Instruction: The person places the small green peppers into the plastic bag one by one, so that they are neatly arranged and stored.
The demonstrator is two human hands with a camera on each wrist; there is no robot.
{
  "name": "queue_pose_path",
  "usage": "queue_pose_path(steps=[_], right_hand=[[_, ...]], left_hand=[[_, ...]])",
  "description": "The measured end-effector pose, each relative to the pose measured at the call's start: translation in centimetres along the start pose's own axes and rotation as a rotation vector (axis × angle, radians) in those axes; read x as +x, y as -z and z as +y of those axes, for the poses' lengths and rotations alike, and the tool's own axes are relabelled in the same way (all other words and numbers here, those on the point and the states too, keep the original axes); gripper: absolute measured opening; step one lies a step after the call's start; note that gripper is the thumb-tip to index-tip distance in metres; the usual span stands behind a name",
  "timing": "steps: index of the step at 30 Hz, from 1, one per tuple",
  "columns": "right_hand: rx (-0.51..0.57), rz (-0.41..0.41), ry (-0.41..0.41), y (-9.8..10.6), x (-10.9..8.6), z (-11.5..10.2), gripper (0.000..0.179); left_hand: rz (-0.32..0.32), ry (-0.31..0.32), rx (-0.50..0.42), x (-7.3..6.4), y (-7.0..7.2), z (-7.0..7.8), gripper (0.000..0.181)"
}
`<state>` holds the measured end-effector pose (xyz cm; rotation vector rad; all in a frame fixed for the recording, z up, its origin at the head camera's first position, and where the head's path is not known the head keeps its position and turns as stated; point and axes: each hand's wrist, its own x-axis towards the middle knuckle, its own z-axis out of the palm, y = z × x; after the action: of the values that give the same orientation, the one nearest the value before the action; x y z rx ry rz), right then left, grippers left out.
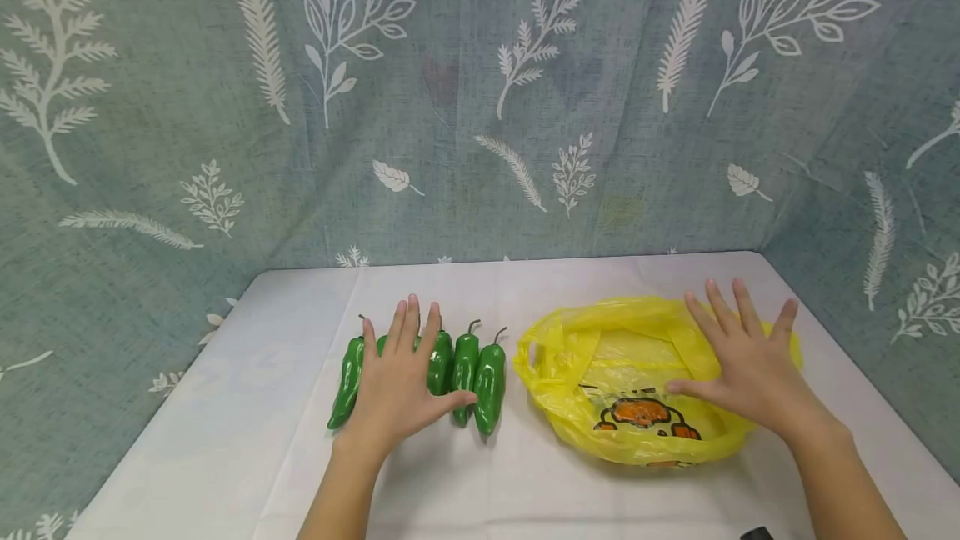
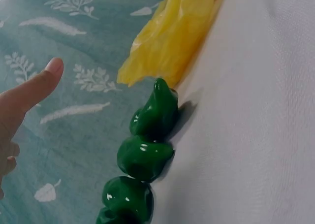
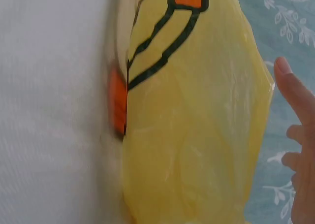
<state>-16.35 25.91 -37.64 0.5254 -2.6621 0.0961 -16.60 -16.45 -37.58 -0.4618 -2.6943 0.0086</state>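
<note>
A row of several glossy green peppers (image 1: 490, 386) with thin stems lies left of the middle of the table. Over that row my left hand (image 1: 401, 382) is spread, fingers straight, holding nothing and hiding some of the peppers. To the right stands a yellow plastic bag (image 1: 555, 390), its mouth wide and its front printed with an orange and black cartoon. Above the bag's right side my right hand (image 1: 750, 365) is spread, fingers apart and holding nothing. In the left wrist view the peppers (image 2: 155, 111) line up toward the bag (image 2: 172, 37). The bag's side (image 3: 197, 135) fills the right wrist view.
A white cloth (image 1: 187, 407) covers the table. Behind it and along both sides hangs a grey-green curtain (image 1: 465, 157) with white leaf prints. A small black object (image 1: 757, 533) shows at the table's front edge, near my right forearm.
</note>
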Motion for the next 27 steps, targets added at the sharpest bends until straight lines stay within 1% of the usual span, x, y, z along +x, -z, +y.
queue_pose_path(steps=[3, 7, 12, 15, 20, 24, 27], right_hand=[[0.02, 0.022, 0.013, 0.0, -0.1, 0.6, 0.114], [0.049, 0.038, 0.011, 0.1, -0.2, 1.3, 0.112], [0.077, 0.01, -0.024, 0.2, -0.4, 1.8, 0.112], [0.102, -0.005, -0.043, 0.4, -0.5, 2.1, 0.111], [0.181, -0.013, -0.059, 0.6, -0.6, 2.9, 0.11], [0.25, -0.018, -0.067, 0.7, -0.8, 3.6, 0.108], [0.289, -0.027, -0.078, 0.5, -1.1, 4.2, 0.106]], left_hand=[[-0.009, 0.013, -0.011, 0.1, 0.0, -0.3, 0.121], [-0.019, 0.029, -0.033, 0.1, -0.1, -0.7, 0.121], [-0.031, 0.051, -0.072, 0.1, -0.3, -1.3, 0.122], [-0.04, 0.065, -0.075, 0.1, -0.6, -1.8, 0.122], [-0.047, 0.092, -0.083, 0.1, -0.9, -2.5, 0.122], [-0.03, 0.105, -0.099, 0.1, -0.9, -3.0, 0.122], [-0.03, 0.119, -0.112, 0.0, -1.0, -3.4, 0.122]])
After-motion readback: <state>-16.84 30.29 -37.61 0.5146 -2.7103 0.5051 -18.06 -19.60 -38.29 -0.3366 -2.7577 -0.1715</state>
